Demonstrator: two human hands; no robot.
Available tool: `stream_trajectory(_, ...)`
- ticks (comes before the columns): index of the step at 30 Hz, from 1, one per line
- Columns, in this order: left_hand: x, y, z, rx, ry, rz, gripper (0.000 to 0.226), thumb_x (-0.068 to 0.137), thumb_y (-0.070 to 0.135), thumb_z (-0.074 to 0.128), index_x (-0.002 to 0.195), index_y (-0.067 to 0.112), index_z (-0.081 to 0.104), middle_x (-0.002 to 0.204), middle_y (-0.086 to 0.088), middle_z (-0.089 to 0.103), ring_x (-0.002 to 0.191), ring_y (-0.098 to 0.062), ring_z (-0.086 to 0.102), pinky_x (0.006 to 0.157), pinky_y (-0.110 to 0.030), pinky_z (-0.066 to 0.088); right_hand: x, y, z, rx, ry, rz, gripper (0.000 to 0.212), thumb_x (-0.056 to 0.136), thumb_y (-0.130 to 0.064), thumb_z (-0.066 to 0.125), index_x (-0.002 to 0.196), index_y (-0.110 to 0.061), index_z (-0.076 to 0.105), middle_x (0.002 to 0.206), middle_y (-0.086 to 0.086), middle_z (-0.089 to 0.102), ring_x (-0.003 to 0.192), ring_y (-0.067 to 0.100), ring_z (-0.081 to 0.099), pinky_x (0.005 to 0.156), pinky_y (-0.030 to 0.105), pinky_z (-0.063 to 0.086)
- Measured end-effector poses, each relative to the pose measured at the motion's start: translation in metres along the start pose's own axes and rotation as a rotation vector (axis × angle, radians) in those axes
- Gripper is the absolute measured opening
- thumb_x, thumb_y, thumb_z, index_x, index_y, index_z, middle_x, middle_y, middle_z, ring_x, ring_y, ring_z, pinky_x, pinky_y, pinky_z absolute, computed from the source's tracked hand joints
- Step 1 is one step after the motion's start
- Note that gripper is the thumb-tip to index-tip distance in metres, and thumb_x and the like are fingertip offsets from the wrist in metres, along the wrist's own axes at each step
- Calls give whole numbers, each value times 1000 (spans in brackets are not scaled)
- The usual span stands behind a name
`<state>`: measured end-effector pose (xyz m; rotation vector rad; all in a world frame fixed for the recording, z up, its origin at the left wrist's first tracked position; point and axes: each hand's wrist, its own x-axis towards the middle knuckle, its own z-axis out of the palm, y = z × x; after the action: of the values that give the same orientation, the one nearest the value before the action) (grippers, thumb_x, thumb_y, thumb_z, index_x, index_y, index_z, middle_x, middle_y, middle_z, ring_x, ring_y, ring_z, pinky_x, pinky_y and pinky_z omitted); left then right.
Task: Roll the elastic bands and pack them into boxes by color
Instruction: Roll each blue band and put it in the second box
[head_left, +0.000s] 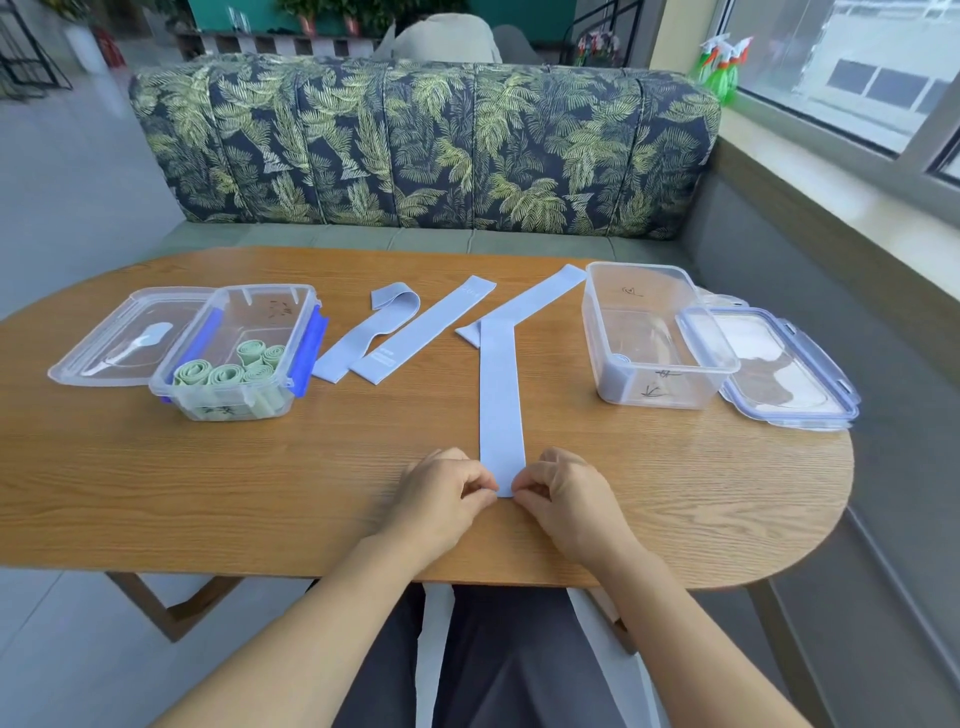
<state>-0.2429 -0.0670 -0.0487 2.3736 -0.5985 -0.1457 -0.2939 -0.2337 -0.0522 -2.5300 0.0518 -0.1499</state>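
Observation:
A long pale blue elastic band (500, 395) lies flat on the wooden table (260, 483), running away from me. My left hand (447, 493) and my right hand (563, 493) pinch its near end at the two corners. Three more blue bands lie further back: one (524, 304) partly under the far end of the held band, and two (410, 338) side by side to the left. The clear box on the left (234, 353) holds several rolled green bands (228, 371). In the clear box on the right (649, 338), one rolled blue band (618, 359) sits at its near left.
A clear lid (124, 338) lies left of the green box, and a blue-rimmed lid (784, 364) lies right of the other box. A leaf-patterned sofa (415, 145) stands behind the table. A window ledge runs along the right.

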Motion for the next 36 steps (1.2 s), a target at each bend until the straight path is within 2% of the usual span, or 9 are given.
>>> stream_trajectory(4,5,2,-4,91,-46,5,11,93,30,61,90,27,71,82,14,52,91,-6,49,95,-33,35,9,-5,-7,-49,-114,55,14,91,-20,59,94,-19,73,90,-5,60,88,14,53,76,32,47)
stream_trajectory(7,13,10,-10,205,-122,-25,13,96,33,56,91,29,67,88,16,53,100,-9,48,97,-31,28,22,-11,-16,-44,-254,154,14,87,-15,58,86,-12,71,87,-2,67,85,20,61,75,36,53)
stream_trajectory(13,31,21,-20,271,-270,-142,17,96,34,58,95,25,72,99,13,67,96,-11,52,98,-31,27,43,-18,-28,52,-383,351,13,83,-9,62,87,2,68,72,9,63,62,21,56,65,33,54)
stream_trajectory(16,40,19,-22,289,-301,-186,17,90,38,64,90,24,73,95,14,69,101,-11,57,98,-33,27,49,-18,-29,87,-425,436,10,84,-8,65,75,-5,60,66,10,62,53,19,57,61,26,52)
stream_trajectory(19,42,16,-21,264,-294,-211,17,87,41,67,85,25,73,87,18,66,100,-8,56,100,-33,25,52,-16,-29,117,-447,488,19,83,-8,67,68,-10,55,71,11,62,57,21,56,63,26,51)
stream_trajectory(23,40,16,-21,243,-267,-208,15,85,40,69,78,27,70,71,19,60,93,-7,58,90,-31,23,52,-14,-32,168,-440,507,23,84,-9,71,67,-8,56,64,6,64,46,15,58,44,16,46)
stream_trajectory(27,39,14,-22,205,-209,-224,22,80,42,74,72,28,59,70,19,59,89,-5,59,92,-31,26,50,-14,-32,183,-428,503,22,83,-11,72,68,-8,57,63,4,63,43,13,57,41,14,43)
stream_trajectory(32,34,16,-19,311,-160,-13,7,89,32,65,81,32,65,85,15,59,96,-9,54,93,-32,28,52,-14,-32,186,-442,501,20,82,-9,72,69,-7,57,63,7,62,45,16,57,49,20,52)
stream_trajectory(36,28,20,-15,390,-169,206,23,96,18,52,102,27,73,107,12,67,102,-14,54,93,-26,29,54,-14,-32,187,-460,500,23,82,-9,72,66,-7,57,62,8,61,45,16,57,54,23,54)
